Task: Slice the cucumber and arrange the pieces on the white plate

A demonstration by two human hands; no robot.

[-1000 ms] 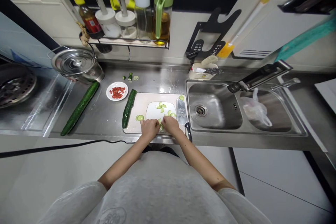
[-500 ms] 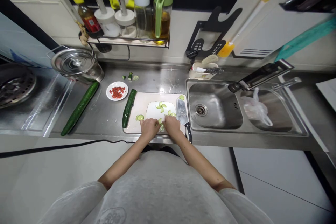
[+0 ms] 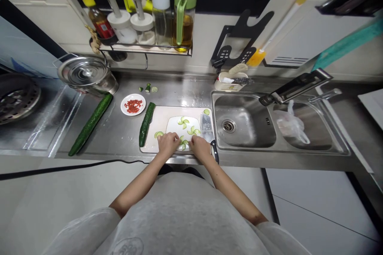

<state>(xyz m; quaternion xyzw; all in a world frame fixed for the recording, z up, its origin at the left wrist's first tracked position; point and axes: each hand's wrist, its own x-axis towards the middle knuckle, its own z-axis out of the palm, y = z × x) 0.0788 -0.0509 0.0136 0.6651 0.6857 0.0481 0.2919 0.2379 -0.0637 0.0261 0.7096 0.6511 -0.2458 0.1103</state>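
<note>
A white square plate (image 3: 175,122) rests on a pale cutting board (image 3: 160,116) before me, bearing several thin cucumber slices (image 3: 183,122) in three pinwheel-like groups. My left hand (image 3: 168,143) is closed at the left of the nearest group, its fingertips pinching a slice at that group's edge. At the group's right is my right hand (image 3: 200,146), fingers curled together; whether anything is in them is hidden. A cleaver (image 3: 206,127) lies on the board's right side. Along the left edge lies a cut cucumber (image 3: 146,124), with loose slices (image 3: 158,134) near my left hand.
A small white dish (image 3: 123,105) of chopped red pieces stands left of the board, near a whole cucumber (image 3: 91,124). Behind are a lidded steel pot (image 3: 86,73) and a condiment rack (image 3: 167,50). A double sink (image 3: 248,127) is on the right.
My hands have moved apart slightly, right hand rightward and left hand leftward. More of the nearest slice group and of the right-hand group now shows.
</note>
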